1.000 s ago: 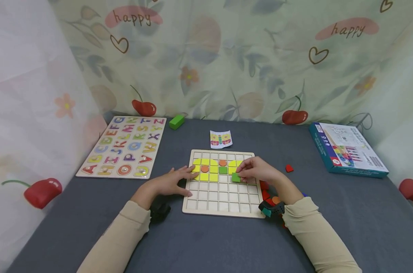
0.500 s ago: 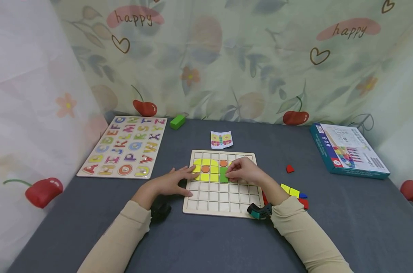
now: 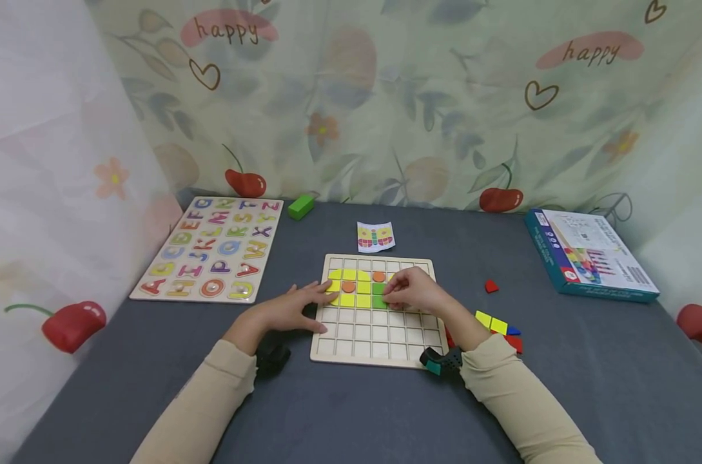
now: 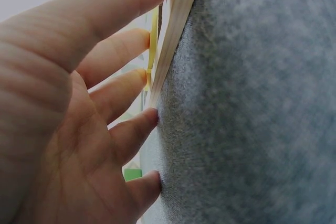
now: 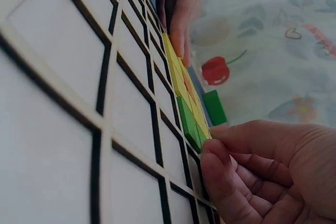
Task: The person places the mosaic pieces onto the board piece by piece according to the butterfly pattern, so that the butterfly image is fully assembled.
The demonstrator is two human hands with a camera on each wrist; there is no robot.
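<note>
My left hand [image 3: 287,310] lies at the left edge of a wooden grid board [image 3: 359,332], fingers spread. In the left wrist view, its fingertips touch the board's rim [image 4: 176,30] and a yellow tile [image 4: 153,45]. The thumb and index finger of my right hand [image 3: 418,291] pinch the right side of a green square tile [image 3: 378,302], which lies in the grid just below another green tile [image 3: 377,289]. To their left sit several yellow tiles [image 3: 363,288] and an orange round tile [image 3: 348,287]; a second orange round tile [image 3: 379,276] is above. My right hand covers the cells beyond.
A picture card [image 3: 376,238] lies behind the board. An alphabet puzzle [image 3: 208,251] and a green block [image 3: 301,207] are at the left. Loose yellow tiles [image 3: 492,322], red pieces and a blue piece lie beside my right wrist. A box [image 3: 594,254] stands far right.
My right hand has carried the green tile leftward, from the right part of the board to the cell below the other green tile. My left hand stays in place.
</note>
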